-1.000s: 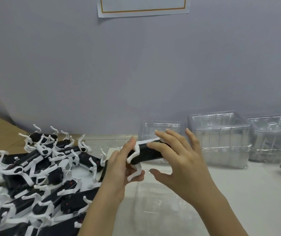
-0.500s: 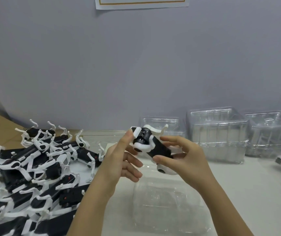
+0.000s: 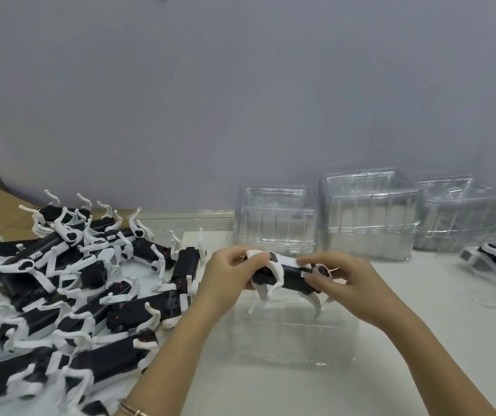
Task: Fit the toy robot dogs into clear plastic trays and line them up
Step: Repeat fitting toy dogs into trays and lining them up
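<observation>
1. Looking down, we see a black-bodied toy robot dog with white plastic legs (image 3: 291, 276) held level in the air between both hands. It is just above a clear plastic tray (image 3: 294, 337) that lies on the white table (image 3: 420, 340).
2. The left hand (image 3: 230, 279) has its fingers curled round one end of the dog, with the thumb on top of a white shoulder piece.
3. The right hand (image 3: 353, 285) pinches the other end, fingers and thumb closed on the body beside a round joint.
4. The dog's white legs hang down towards the tray; we cannot tell whether they touch it.
5. On the left we find a tangled pile of black-and-white toy dogs (image 3: 69, 283) on the table.
6. Along the grey wall (image 3: 240, 100) stand stacks of empty clear trays (image 3: 369, 217).
7. At the far right, another toy dog (image 3: 494, 255) rests on the table, well apart from the hands.
</observation>
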The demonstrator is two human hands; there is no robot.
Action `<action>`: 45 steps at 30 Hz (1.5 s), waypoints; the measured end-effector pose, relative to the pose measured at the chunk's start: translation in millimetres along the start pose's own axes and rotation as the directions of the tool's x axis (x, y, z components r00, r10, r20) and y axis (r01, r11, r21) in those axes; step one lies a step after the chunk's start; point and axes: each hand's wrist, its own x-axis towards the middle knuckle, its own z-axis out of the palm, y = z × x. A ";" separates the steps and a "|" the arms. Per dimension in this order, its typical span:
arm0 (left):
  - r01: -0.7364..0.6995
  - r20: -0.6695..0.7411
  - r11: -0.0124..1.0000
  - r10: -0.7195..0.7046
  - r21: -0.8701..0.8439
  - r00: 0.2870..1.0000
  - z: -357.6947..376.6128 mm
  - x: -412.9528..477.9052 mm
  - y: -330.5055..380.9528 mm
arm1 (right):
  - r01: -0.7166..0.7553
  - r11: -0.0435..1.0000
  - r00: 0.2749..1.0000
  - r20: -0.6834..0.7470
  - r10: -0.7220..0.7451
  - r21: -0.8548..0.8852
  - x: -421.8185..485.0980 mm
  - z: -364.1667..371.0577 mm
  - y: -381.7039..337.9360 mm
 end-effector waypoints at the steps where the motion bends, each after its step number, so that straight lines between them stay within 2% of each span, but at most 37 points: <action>1: -0.058 -0.003 0.991 0.059 0.124 0.998 1.6 -0.2 -2.7 | -0.028 1.000 1.000 0.001 0.028 0.000 -2.1 -1.0 2.1; 3: -0.170 0.033 0.914 0.170 0.369 0.985 -0.9 0.5 -11.2 | -0.034 0.996 0.999 0.013 0.035 -0.078 -2.9 -4.0 5.2; 5: -0.202 0.145 0.876 0.153 0.439 0.978 -4.9 0.1 -21.2 | -0.024 0.980 0.998 0.059 0.036 -0.200 -0.1 -6.9 6.7; 7: -0.118 0.230 0.935 0.040 0.334 0.972 -7.9 -2.5 -34.3 | -0.037 0.961 0.993 0.098 0.066 -0.274 4.3 -7.8 6.9; 9: -0.041 0.242 0.978 -0.010 0.204 0.970 -9.4 -3.9 -48.2 | -0.043 0.928 0.990 0.109 0.090 -0.370 8.5 -6.7 5.5; 12: -0.056 0.215 0.975 0.008 0.215 0.977 -9.0 -6.8 -59.5 | -0.059 0.881 0.989 0.094 0.116 -0.470 12.4 -6.5 3.1; 16: -0.033 0.232 0.980 -0.014 0.195 0.973 -7.2 -6.8 -61.2 | 0.020 0.766 0.970 0.198 0.141 -0.643 16.0 0.1 9.0; 18: -0.030 0.237 0.987 -0.008 0.159 0.972 -6.0 -6.6 -57.6 | 0.040 0.725 0.982 0.161 0.099 -0.688 14.7 4.1 15.2; 19: -0.021 0.244 0.991 -0.012 0.132 0.970 -5.7 -5.8 -55.6 | 0.002 0.767 0.993 0.089 0.072 -0.642 12.2 3.5 16.1; 20: 0.012 0.247 0.996 -0.032 0.083 0.968 -5.1 -5.0 -52.5 | -0.080 0.862 0.997 -0.035 0.072 -0.501 7.9 1.6 16.2; 21: 0.067 0.239 0.998 -0.069 0.017 0.968 -4.5 -3.4 -49.3 | -0.188 0.940 0.973 -0.186 0.138 -0.285 3.9 -1.1 17.7; 22: 0.130 0.222 0.990 -0.116 -0.049 0.968 -3.2 -1.0 -46.5 | -0.288 0.953 0.923 -0.294 0.249 -0.097 -0.3 -4.2 22.1; 23: 0.188 0.207 0.978 -0.166 -0.092 0.964 -0.3 1.8 -44.3 | -0.399 0.917 0.874 -0.312 0.372 -0.025 -4.0 -5.4 23.9; 25: 0.218 0.215 0.967 -0.187 -0.132 0.958 2.6 3.2 -47.5 | -0.527 0.845 0.838 -0.107 0.535 0.091 -10.6 0.5 31.3; 26: 0.199 0.214 0.968 -0.165 -0.150 0.963 4.2 3.3 -51.0 | -0.521 0.819 0.844 0.003 0.536 0.240 -10.9 6.2 30.4; 27: 0.189 0.188 0.968 -0.157 -0.166 0.970 9.9 5.4 -50.4 | -0.488 0.779 0.859 0.055 0.510 0.394 -10.9 9.6 27.4; 28: 0.173 0.144 0.969 -0.149 -0.176 0.978 16.5 7.9 -47.6 | -0.423 0.753 0.882 0.040 0.469 0.504 -10.7 11.5 21.1; 30: 0.054 0.051 0.986 -0.046 -0.155 0.998 22.1 10.3 -41.3 | -0.284 0.760 0.921 -0.053 0.385 0.584 -5.2 12.5 14.5; 33: -0.112 -0.065 0.978 0.102 -0.178 0.993 18.7 10.3 -33.2 | -0.171 0.809 0.939 -0.155 0.306 0.562 6.4 14.8 5.3; 36: -0.159 -0.128 0.976 0.141 -0.151 0.982 11.0 11.5 -23.6 | -0.142 0.820 0.935 -0.196 0.295 0.555 16.5 20.1 2.2; 40: -0.144 -0.048 0.982 0.139 -0.119 0.989 4.4 5.3 -20.6 | -0.149 0.791 0.930 -0.187 0.316 0.594 19.1 27.8 5.1; 42: -0.143 0.001 0.990 0.143 -0.001 0.990 1.6 6.1 -8.1 | -0.171 0.732 0.920 -0.159 0.359 0.660 19.1 27.7 8.5; 43: -0.145 0.044 0.988 0.143 0.046 0.989 -1.9 6.8 1.0 | -0.186 0.669 0.914 -0.123 0.386 0.720 19.6 27.1 12.5; 45: -0.199 0.105 0.980 0.199 -0.015 0.974 -10.5 9.3 14.7 | -0.200 0.435 0.909 0.001 0.417 0.878 19.7 28.1 19.6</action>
